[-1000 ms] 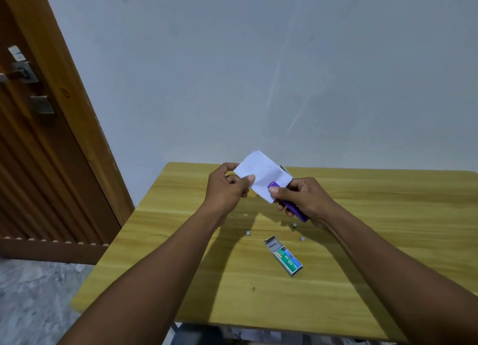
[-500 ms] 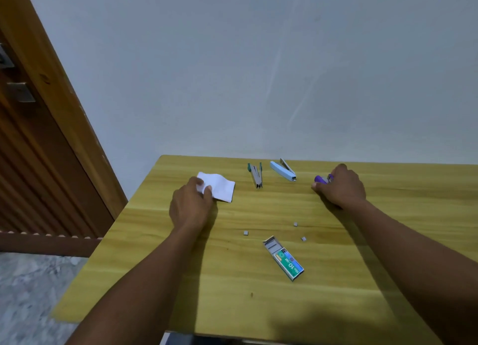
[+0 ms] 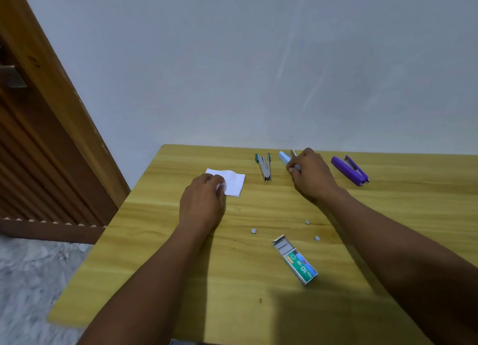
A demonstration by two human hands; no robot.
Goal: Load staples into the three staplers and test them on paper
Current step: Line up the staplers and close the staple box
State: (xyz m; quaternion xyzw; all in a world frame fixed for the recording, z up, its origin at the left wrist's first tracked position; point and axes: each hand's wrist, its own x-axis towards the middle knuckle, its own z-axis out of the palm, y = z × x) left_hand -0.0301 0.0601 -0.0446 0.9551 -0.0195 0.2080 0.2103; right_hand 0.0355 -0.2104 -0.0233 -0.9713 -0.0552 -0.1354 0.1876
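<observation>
In the head view, the left hand (image 3: 204, 202) is seen lowered onto the wooden table (image 3: 181, 267), its fingers curled over the near corner of the white paper (image 3: 234, 183). That corner is pinched between thumb and fingers, and the rest of the sheet lies flat just beyond the knuckles. The right hand (image 3: 311, 176) is set down farther back, with its fingers curled round the light blue stapler (image 3: 284, 157). The stapler's far end is left showing past the fingertips, and its near end is hidden in the grip. Between the two hands, nearer the right one, the green stapler (image 3: 264, 167) is laid on the table and touched by neither. Just outside the right hand the purple stapler (image 3: 350, 170) is laid apart from it. Below the right wrist, towards the person, an opened staple box (image 3: 297, 260) is seen, with three small staple pieces (image 3: 253, 231) scattered around its open end.
</observation>
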